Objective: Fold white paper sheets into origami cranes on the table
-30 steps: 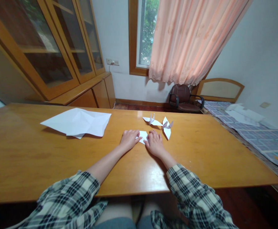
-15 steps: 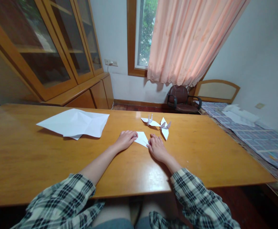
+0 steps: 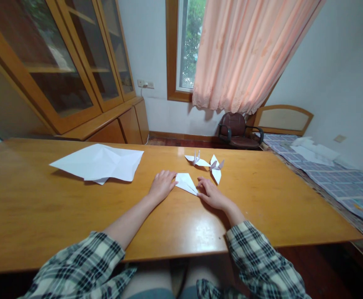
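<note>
A small white folded paper (image 3: 185, 182), kite-shaped with a crease towards its narrow tip, lies on the table between my hands. My left hand (image 3: 162, 185) rests on the tabletop, thumb and fingertips holding the paper's left edge. At the narrow right tip is my right hand (image 3: 211, 194); its thumb touches or nearly touches the tip, while the other fingers are apart from it and curved above the table. Just beyond stand two folded paper cranes, one crane (image 3: 196, 159) on the left and another crane (image 3: 216, 167) nearer my right hand.
A large creased white sheet (image 3: 102, 162) lies on the wooden table (image 3: 75, 216) to the left, over another piece of paper. Past the table are a glass-door cabinet (image 3: 84, 62), a brown armchair (image 3: 233, 129) and, on the right, a bed (image 3: 324, 170) with papers on it.
My right hand has shifted slightly right and its fingers have spread, uncovering the paper's narrow tip. My left hand has drawn back a little, showing more of the left edge.
</note>
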Demonstrator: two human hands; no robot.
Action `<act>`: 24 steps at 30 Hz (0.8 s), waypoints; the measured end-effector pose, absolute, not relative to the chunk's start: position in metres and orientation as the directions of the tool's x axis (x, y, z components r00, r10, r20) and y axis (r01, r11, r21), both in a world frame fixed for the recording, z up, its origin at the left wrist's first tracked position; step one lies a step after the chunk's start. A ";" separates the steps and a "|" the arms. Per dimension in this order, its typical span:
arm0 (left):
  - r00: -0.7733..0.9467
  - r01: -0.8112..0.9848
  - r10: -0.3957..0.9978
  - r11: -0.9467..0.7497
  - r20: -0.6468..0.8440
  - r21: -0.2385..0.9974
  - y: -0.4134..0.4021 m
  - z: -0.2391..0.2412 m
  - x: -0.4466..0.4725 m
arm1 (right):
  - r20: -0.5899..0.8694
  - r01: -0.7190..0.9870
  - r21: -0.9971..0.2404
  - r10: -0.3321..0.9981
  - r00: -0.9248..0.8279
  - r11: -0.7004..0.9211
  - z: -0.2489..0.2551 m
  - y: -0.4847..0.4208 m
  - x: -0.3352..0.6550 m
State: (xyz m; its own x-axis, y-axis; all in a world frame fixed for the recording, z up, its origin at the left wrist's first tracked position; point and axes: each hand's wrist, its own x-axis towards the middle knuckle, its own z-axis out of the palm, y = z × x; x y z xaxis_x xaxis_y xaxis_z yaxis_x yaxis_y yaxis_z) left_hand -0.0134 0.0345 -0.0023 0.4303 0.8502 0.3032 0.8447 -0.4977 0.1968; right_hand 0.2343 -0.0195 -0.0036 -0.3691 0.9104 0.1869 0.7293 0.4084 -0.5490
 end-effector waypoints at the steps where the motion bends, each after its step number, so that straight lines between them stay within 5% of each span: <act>1: 0.429 0.851 0.851 -0.494 0.303 0.181 0.035 -0.002 -0.013 | 0.198 0.701 -0.588 0.913 -0.357 0.402 -0.001 -0.016 0.234; 4: 0.431 0.854 0.851 -0.492 0.298 0.170 0.037 -0.003 -0.014 | 0.251 0.707 -0.623 0.942 -0.224 0.335 0.005 0.002 0.224; 12: 0.432 0.826 0.846 -0.511 0.314 0.239 0.040 -0.006 -0.017 | 0.220 0.869 -0.345 0.931 -0.292 0.354 0.007 0.037 0.187; 24: 0.479 0.745 0.842 -0.540 0.249 0.392 0.031 0.000 -0.010 | 0.270 0.755 -0.567 0.940 -0.207 0.330 -0.007 0.032 0.196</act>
State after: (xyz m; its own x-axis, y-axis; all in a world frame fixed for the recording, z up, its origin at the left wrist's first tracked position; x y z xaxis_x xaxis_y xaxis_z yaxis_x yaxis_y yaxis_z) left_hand -0.0099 0.0312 -0.0003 0.4789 0.8418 0.2491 0.7452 -0.5398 0.3915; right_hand 0.1963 0.0315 -0.0075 -0.2075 0.9402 0.2703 0.7551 0.3296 -0.5667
